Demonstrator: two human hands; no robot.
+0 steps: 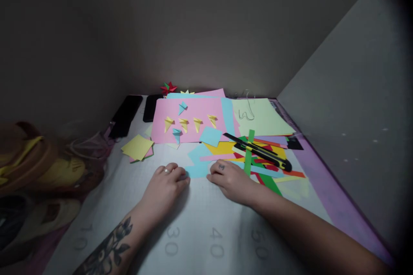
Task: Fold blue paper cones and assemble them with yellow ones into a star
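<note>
A light blue sheet of paper [197,172] lies flat on the white surface, between my hands. My left hand [169,184], with a ring on it, has curled fingers closed at the sheet's left edge. At the right edge, the bent fingers of my right hand [229,180] press together on the same sheet; the fingertips are partly hidden. Just beyond are another light blue square [211,136] and a pink paper strip [216,157]. On a pink sheet [200,106] farther back stand several small folded yellow paper pieces [197,124] and folded blue pieces [176,134].
A black and yellow utility knife [269,155] rests on a heap of coloured paper strips [266,176] at right. Yellow paper squares [138,147] lie at left, near dark phone-like objects [127,114]. Pale green sheets [261,116] and a red paper star [168,88] sit by the wall.
</note>
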